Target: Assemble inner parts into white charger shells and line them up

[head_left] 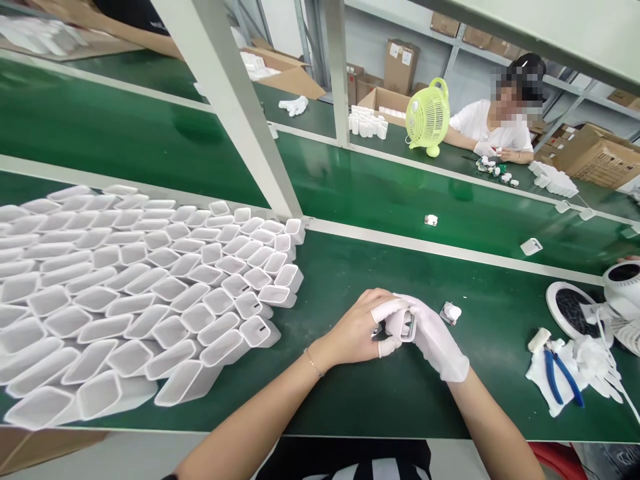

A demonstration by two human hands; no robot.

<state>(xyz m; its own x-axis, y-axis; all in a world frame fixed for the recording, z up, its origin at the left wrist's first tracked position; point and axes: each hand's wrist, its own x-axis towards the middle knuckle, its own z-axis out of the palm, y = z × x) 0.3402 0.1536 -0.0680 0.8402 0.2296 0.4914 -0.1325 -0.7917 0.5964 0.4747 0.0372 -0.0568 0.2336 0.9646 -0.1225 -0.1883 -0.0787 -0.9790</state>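
Observation:
Between my two hands is a small white plastic housing [408, 329], its open end facing me and some parts visible inside. My left hand [357, 327], with white finger cots on the thumb and a finger, closes on the housing from the left. My right hand [434, 339], in a white glove, wraps round it from the right, its fingertips partly hidden. A small dark or metal bit shows by the left fingers, too small to name. Just beyond the right hand, a small white part with a metal piece [451, 313] lies on the green table.
Many open white casings [165, 287] stand packed at left. Blue-handled pliers [560, 373] lie on a cloth at right, beside white gloves [597, 367] and a white fan [623, 293]. Small parts sit on the green belt [360, 200]. Across it, a co-worker [500, 127] handles something near a green fan [429, 117].

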